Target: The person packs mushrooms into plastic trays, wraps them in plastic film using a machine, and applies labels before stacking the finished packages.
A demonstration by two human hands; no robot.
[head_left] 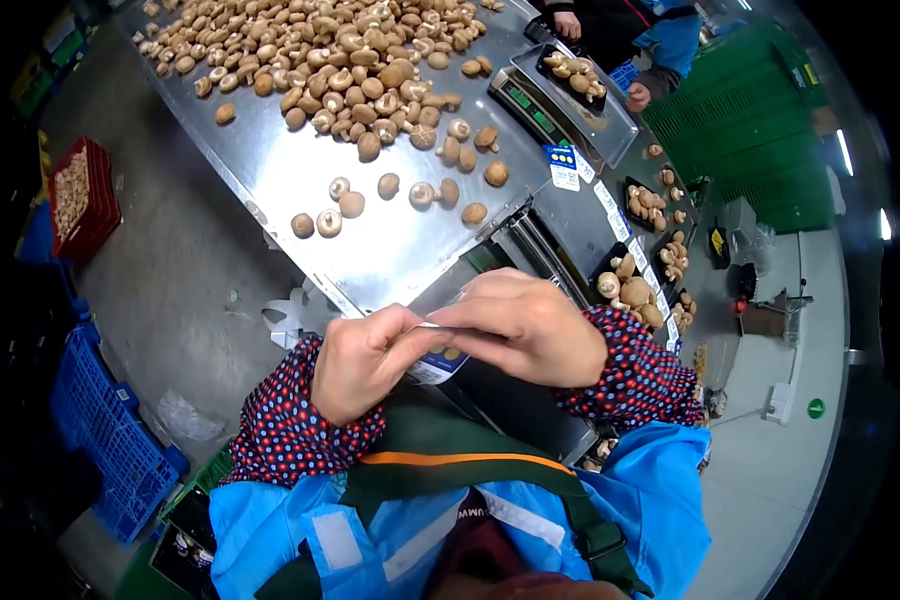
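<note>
In front of my chest both hands come together, closed in a pinch. My left hand (365, 358) and my right hand (530, 330) grip the edge of a thin blue and white printed label (438, 364) with yellow dots. The label hangs below my fingers, and my hands partly hide it. Just beyond them is the corner of a steel table (270, 190), which bears a big heap of brown mushrooms (340, 60). A few loose mushrooms (330, 222) lie nearer to me. A roller unit (535, 255) stands beyond my right hand.
A digital scale (530, 110) holds a black tray of mushrooms (573, 75); a co-worker's hand (638, 96) is beside it. More filled trays (630, 290) and a strip of labels (610, 208) lie at right. Blue crates (110, 430) and a red crate (82, 200) stand at left.
</note>
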